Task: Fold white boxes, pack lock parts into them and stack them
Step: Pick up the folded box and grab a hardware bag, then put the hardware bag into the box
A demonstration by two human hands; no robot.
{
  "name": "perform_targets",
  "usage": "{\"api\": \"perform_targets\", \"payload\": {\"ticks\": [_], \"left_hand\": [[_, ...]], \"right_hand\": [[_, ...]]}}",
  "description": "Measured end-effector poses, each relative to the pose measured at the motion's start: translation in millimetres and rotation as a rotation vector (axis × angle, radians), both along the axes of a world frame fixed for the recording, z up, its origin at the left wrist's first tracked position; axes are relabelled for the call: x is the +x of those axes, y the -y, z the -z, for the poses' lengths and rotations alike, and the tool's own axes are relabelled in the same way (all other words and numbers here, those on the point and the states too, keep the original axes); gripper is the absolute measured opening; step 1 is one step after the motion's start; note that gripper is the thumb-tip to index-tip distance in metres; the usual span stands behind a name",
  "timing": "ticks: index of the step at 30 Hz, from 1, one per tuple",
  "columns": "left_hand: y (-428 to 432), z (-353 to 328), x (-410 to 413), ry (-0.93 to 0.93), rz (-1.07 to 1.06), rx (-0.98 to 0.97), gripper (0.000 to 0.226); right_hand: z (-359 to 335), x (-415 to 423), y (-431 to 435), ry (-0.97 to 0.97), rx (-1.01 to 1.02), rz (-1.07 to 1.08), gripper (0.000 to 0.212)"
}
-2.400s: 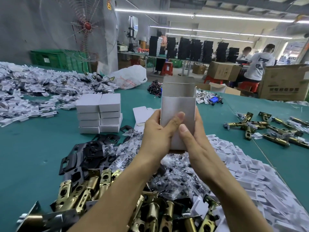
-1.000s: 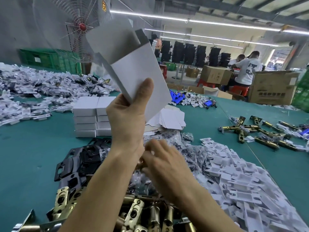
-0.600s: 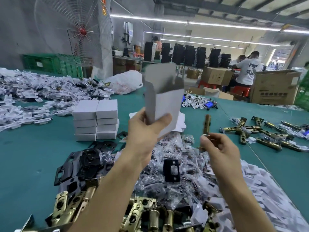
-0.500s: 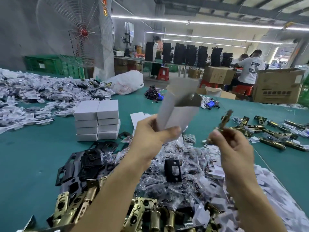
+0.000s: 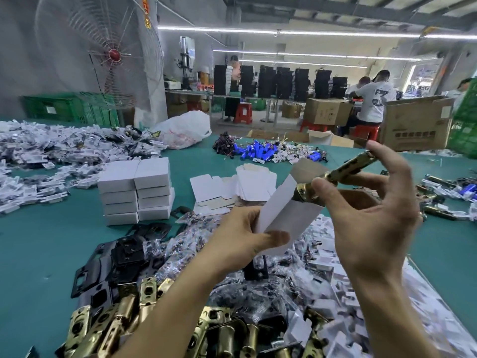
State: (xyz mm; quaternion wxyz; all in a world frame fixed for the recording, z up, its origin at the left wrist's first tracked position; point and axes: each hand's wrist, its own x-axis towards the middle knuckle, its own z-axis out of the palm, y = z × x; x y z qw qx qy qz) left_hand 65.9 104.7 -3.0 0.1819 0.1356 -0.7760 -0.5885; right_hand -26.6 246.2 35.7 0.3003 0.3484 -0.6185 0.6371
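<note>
Holding the white box [image 5: 286, 218] tilted above the green table [image 5: 38, 241], the left hand [image 5: 240, 241] grips its lower end. The right hand [image 5: 371, 218] pinches a gold latch [image 5: 343, 171], and its round end sits at the box's open top.

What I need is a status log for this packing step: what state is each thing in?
White box: folded, top open, tilted, gripped by left hand.
Brass latch: pinched by right hand, one end at the box mouth.
Stacked boxes: closed, in two columns on the table.
Flat box blanks: unfolded, piled.
</note>
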Motion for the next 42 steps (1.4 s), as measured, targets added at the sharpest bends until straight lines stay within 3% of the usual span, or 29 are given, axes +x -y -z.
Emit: {"api": "perform_targets", "payload": {"ticks": [3,10,13,19,22,26,32,34,36,39,42], "left_hand": [[-2,2,-1,0.002,0.017,-0.015,0.030],[-2,3,-1,-0.002,0.021,-0.043,0.029],[-4,3,-1,-0.051,0.008,-0.046,0.034],[-4,1,-1,-0.120,-0.048,-0.007,0.034],[-5,1,-2,-0.132,-0.053,0.015,0.031],[-2,1,-1,-0.181,-0.082,0.063,0.022],[2,-8,2,-0.389,-0.158,0.285,0.032],[2,-11,2,-0.476,-0.174,0.393,0.026],[2,-14,2,-0.532,-0.188,0.440,0.021],[3,-14,3,-0.559,-0.214,0.462,0.037],[4,-14,3,-0.569,-0.249,0.431,0.043]], "right_hand": [[-1,-1,-1,-0.044,0.043,0.044,0.078],[-1,0,1,-0.078,-0.042,0.040,0.061],[0,3,3,-0.048,0.031,-0.003,0.056],[1,9,6,-0.013,0.214,-0.077,0.030],[-1,10,7,-0.018,0.317,-0.100,0.005],[-2,13,9,-0.086,0.456,-0.015,0.026],[-5,-3,-6,0.057,0.114,0.120,0.020],[2,-17,-12,0.165,0.270,0.165,0.022],[15,-31,-16,0.303,0.600,0.195,0.026],[30,-42,-18,0.458,1.077,0.244,0.035],[39,-45,-18,0.505,1.340,0.243,0.042]]}}
